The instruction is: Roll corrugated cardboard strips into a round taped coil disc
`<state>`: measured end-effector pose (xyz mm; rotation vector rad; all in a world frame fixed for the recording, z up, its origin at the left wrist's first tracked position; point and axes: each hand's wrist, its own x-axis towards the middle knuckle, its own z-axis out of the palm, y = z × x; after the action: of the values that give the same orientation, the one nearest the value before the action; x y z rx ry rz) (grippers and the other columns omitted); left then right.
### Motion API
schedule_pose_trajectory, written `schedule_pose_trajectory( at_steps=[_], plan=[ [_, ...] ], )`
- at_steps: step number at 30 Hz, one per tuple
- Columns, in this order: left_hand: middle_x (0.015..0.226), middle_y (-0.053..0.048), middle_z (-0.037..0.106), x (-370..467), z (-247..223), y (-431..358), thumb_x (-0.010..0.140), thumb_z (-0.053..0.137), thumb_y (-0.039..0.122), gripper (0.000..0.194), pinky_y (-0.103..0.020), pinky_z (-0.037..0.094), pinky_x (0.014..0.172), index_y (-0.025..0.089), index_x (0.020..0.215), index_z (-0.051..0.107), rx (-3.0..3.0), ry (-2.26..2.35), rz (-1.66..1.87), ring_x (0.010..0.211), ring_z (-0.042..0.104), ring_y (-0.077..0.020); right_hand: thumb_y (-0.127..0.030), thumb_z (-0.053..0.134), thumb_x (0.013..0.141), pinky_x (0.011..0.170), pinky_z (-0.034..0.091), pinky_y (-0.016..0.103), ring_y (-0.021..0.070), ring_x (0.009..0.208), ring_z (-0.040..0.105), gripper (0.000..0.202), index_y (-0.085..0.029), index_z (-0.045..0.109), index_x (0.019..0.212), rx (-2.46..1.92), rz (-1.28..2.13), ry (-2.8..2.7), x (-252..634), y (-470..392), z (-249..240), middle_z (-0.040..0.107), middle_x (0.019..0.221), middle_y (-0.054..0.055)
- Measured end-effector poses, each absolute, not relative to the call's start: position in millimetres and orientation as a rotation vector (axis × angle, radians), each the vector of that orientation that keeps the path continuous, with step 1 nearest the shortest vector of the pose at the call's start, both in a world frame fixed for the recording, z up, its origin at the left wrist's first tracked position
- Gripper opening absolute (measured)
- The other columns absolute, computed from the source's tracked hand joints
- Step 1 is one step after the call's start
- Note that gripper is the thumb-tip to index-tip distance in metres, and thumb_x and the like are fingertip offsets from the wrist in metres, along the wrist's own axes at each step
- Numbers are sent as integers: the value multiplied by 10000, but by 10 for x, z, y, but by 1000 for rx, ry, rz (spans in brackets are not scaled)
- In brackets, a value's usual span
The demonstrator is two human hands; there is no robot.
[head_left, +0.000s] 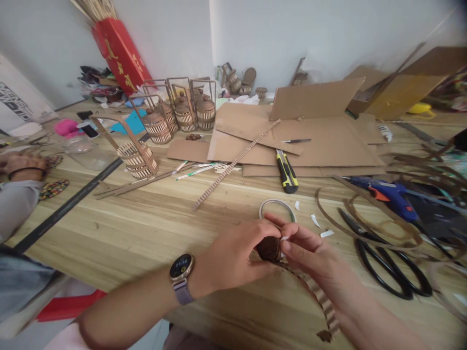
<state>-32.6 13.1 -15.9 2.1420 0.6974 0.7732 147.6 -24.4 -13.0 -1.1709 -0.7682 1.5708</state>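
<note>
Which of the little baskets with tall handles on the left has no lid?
The front basket, standing apart beside the black strip: its top is open. The clustered baskets behind it wear brown lids.

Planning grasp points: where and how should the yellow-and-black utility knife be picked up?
Probably by the rear of the utility knife, from above on the near side: it lies with that wider end towards the wearer, its narrower front pointing away, towards the cardboard.

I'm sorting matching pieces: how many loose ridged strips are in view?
2. The first strip slants from the table onto the cardboard; the other strip curves down from between the left hand and right hand. More may be hidden in the clutter.
</note>
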Motion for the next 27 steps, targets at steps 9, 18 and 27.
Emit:
schedule_pose_trajectory(
  at_steps=[9,18,27],
  plan=[
    [1138,-90,671,-335,-219,126,900,636,227,314,-352,510,876,191,1177,493,2255,627,840,1023,646,-230,-379,862,662,810,500,313,225,1069,616,247,-250,673,756,-1165,1543,-809,1485,-266,-113,565,1404,-15],
    [1238,-123,657,-329,-267,106,879,650,201,427,-380,534,890,190,1247,434,2274,577,832,1063,665,-254,-263,878,616,741,465,302,180,904,601,462,-346,683,1027,-1061,1613,-748,1499,-264,-22,652,1025,-13],
    [1399,-152,571,-313,-295,123,919,624,179,507,-372,506,1017,174,1373,398,2306,403,897,1255,584,-238,-304,859,620,660,459,260,145,749,563,237,-262,669,757,-896,1788,-646,1436,-315,-95,614,792,-31]
  ],
)
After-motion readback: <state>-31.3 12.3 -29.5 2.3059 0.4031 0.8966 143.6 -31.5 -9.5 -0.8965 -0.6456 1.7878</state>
